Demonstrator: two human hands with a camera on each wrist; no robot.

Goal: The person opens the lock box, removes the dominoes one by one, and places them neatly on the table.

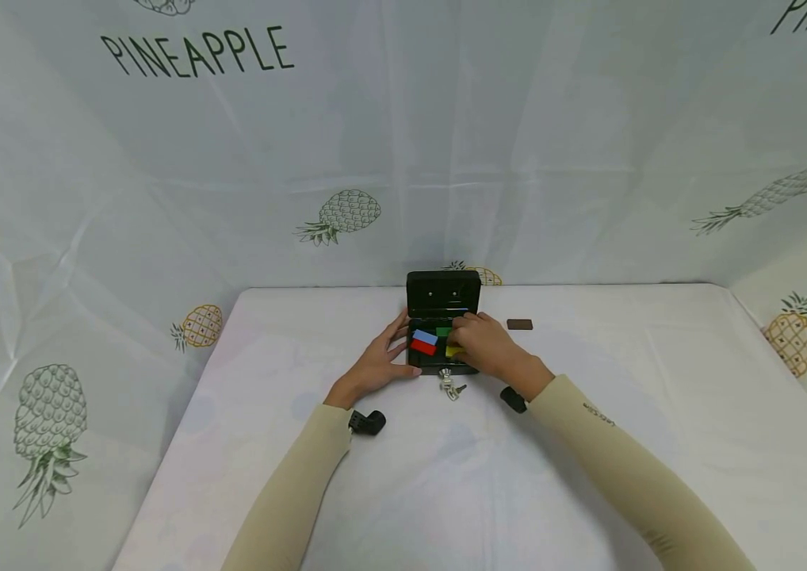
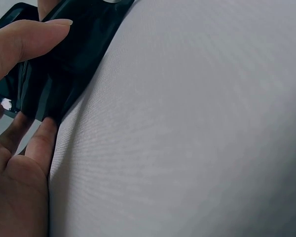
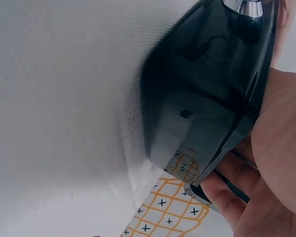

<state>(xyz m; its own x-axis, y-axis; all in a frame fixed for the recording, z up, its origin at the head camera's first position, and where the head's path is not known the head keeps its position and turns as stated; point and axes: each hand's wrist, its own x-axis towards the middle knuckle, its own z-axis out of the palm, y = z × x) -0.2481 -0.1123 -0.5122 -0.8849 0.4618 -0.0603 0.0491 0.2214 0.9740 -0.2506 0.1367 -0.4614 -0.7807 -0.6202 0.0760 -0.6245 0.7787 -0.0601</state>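
A small black cash box (image 1: 442, 295) stands with its lid raised near the table's far edge. Inside lie a blue block (image 1: 425, 337), a red block (image 1: 422, 347), a green block (image 1: 443, 331) and a yellow block (image 1: 453, 350). My left hand (image 1: 380, 357) steadies the box's left side, fingers spread along the wall and thumb touching the front corner. Into the right half of the box reaches my right hand (image 1: 483, 342), beside the yellow block. Its fingertips are hidden, so any hold is unclear. In the right wrist view, some of its fingers (image 3: 226, 197) bend at the box's side.
Keys (image 1: 453, 391) hang from the lock at the box's front. To the right of the box a dark brown block (image 1: 520, 324) lies on the white-covered table (image 1: 625, 357). Behind the table hangs a pineapple-print cloth (image 1: 518, 159). Each wrist wears a black camera.
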